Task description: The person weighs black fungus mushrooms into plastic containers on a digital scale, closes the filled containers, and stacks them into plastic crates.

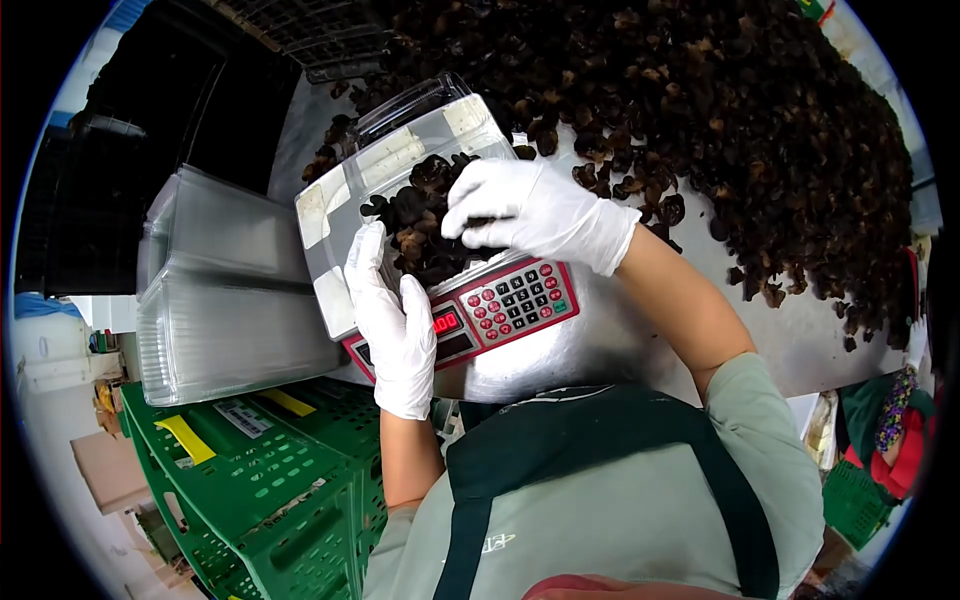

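A clear plastic container (372,178) with its lid folded back sits on the digital scale (316,215). Dark brown wood ear mushrooms (415,215) are heaped inside it. My left hand (392,330), in a white glove, is at the container's near left corner, its fingers along the side and its thumb set apart, gripping the edge. Over the right part of the heap my gloved right hand (535,208) bends its fingers and thumb around mushrooms; its fingertips are partly hidden among them. The scale's red display (445,322) is lit and partly covered by my left hand.
A large pile of loose mushrooms (640,90) covers the far and right side of the metal table (610,340). Stacked clear containers (225,300) stand at left, above green crates (270,480). A black crate (310,35) lies behind. Another person (895,430) is at far right.
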`<move>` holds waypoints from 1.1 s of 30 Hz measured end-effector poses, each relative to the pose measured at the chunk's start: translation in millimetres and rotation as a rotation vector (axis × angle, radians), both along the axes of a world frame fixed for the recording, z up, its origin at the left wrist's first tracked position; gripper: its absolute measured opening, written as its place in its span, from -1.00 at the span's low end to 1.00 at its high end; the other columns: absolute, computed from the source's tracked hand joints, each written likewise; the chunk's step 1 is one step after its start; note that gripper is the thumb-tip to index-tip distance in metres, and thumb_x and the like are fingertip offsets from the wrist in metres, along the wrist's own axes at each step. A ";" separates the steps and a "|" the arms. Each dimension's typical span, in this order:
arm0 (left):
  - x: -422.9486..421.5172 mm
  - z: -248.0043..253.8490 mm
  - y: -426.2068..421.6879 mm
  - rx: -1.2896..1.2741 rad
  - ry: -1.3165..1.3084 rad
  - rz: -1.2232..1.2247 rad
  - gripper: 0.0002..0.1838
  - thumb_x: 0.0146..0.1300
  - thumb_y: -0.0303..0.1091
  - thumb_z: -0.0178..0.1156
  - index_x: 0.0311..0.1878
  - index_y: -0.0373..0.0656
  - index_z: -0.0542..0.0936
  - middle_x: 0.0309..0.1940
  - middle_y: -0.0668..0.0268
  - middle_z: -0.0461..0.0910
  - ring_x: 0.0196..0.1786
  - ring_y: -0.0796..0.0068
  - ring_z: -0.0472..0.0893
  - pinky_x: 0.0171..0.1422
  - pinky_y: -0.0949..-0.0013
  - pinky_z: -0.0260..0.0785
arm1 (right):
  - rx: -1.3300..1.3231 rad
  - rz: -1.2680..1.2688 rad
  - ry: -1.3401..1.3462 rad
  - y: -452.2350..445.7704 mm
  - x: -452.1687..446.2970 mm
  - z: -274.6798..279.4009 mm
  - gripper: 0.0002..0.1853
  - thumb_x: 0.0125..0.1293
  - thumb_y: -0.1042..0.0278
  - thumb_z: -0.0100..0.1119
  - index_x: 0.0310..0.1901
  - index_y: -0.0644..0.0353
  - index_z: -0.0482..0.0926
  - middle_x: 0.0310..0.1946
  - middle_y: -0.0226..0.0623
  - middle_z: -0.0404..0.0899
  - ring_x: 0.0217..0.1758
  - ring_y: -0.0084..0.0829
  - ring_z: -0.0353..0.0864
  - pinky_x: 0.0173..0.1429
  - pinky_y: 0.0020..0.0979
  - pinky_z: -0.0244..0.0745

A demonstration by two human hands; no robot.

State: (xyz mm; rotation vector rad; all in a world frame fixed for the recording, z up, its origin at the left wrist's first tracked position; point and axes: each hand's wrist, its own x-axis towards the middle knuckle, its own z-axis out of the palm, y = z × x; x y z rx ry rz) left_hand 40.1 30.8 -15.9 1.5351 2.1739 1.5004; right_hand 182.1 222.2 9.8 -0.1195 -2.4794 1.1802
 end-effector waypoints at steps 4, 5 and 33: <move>1.0 16.0 -2.1 0.046 -0.160 0.068 -0.38 0.40 -0.64 -0.01 0.54 -0.26 0.24 0.47 0.01 0.29 0.50 0.12 0.35 0.64 0.18 0.11 | -0.569 -0.197 0.112 2.7 -1.0 7.5 -0.85 0.31 0.56 0.30 -0.13 0.22 0.77 -0.14 -0.35 0.75 -0.02 -0.50 0.71 0.11 -0.43 0.62; -0.6 22.9 -2.7 0.095 -0.280 0.105 -0.38 0.43 -0.61 -0.01 0.55 -0.25 0.22 0.48 0.03 0.28 0.51 0.15 0.34 0.64 0.19 0.10 | -0.681 -0.239 0.125 6.2 2.2 14.4 -0.86 0.35 0.53 0.30 -0.09 0.23 0.75 -0.11 -0.33 0.75 -0.01 -0.50 0.71 0.14 -0.44 0.62; -75.2 58.2 51.6 0.146 -0.086 0.146 -0.61 0.41 -0.48 0.20 0.28 -0.33 0.54 0.24 0.15 0.55 0.25 0.36 0.55 0.41 0.35 0.35 | -1.975 0.087 0.901 50.8 123.1 -121.2 -0.58 0.53 0.10 0.08 0.26 0.15 0.61 0.03 -0.19 0.68 0.11 -0.20 0.57 -0.08 -0.29 0.67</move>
